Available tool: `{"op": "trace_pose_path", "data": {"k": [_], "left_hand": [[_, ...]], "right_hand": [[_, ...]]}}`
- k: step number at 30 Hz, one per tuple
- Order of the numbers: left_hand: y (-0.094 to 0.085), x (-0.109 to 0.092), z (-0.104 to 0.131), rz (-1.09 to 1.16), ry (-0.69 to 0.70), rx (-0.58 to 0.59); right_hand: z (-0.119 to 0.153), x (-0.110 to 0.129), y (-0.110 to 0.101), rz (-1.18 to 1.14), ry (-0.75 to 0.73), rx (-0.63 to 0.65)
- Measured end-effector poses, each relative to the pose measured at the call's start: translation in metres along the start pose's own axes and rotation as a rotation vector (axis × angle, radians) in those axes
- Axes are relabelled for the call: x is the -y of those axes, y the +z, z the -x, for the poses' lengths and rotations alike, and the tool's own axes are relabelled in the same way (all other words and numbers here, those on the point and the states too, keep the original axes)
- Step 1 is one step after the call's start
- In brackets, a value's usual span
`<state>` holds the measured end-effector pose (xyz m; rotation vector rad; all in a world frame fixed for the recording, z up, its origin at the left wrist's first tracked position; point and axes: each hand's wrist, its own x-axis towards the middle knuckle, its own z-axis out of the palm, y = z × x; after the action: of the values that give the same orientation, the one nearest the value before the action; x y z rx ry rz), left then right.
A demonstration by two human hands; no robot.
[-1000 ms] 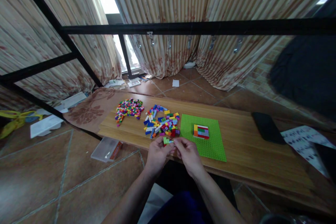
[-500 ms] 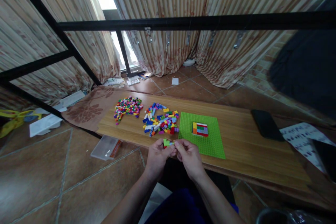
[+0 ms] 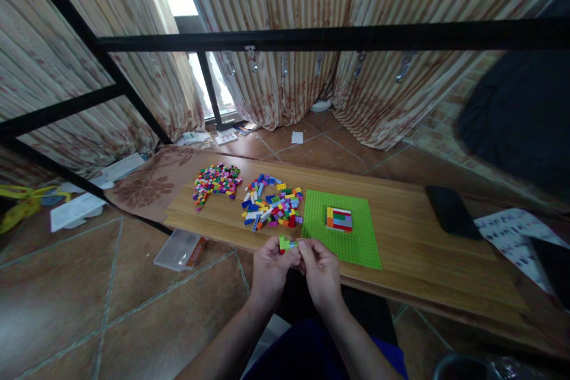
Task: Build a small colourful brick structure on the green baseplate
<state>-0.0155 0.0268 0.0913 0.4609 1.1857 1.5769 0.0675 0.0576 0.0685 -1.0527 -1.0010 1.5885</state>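
Close together at the front edge of the wooden board, my left hand [image 3: 270, 267] and my right hand [image 3: 321, 267] are both closed on a small cluster of toy building bricks [image 3: 285, 244]. Lime green shows on top of the cluster, with a bit of red below and light blue towards the right; my fingers cover the rest. Just right of my hands lies a green baseplate [image 3: 365, 243]. On it sits a rectangular block of bricks [image 3: 339, 219] in orange, red, white, green and lilac. A loose pile of larger bricks [image 3: 271, 208] lies beyond my left hand.
A heap of tiny coloured pieces [image 3: 218, 181] lies farther left on the wooden board [image 3: 423, 261]. A black phone-like slab [image 3: 452, 212] and a printed sheet [image 3: 512, 237] lie at the right. A clear plastic box [image 3: 180, 249] is below the left front edge. A black metal bar [image 3: 312, 38] crosses ahead.
Both hands have shifted very slightly to the right with the brick cluster between them. The bricks on the board and baseplate look the same.
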Motion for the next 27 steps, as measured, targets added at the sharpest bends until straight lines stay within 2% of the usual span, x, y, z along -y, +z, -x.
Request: {"op": "trace_pose_path", "data": {"k": [7, 10, 17, 22, 27], "left_hand": [[-0.008, -0.002, -0.003, -0.059, -0.031, 0.017], [-0.006, -0.001, -0.002, -0.056, -0.029, 0.019], [0.001, 0.002, 0.002, -0.030, 0.033, -0.032], [0.001, -0.003, 0.001, -0.037, 0.031, 0.035], [-0.002, -0.004, -0.005, -0.036, 0.047, 0.091]], "right_hand": [[-0.004, 0.013, -0.012, 0.157, -0.005, 0.154], [-0.003, 0.013, -0.012, 0.162, -0.010, 0.144], [0.005, 0.006, -0.002, -0.003, -0.020, -0.042], [0.000, 0.008, -0.006, -0.022, 0.019, 0.025], [-0.004, 0.009, -0.007, -0.370, 0.200, 0.065]]}}
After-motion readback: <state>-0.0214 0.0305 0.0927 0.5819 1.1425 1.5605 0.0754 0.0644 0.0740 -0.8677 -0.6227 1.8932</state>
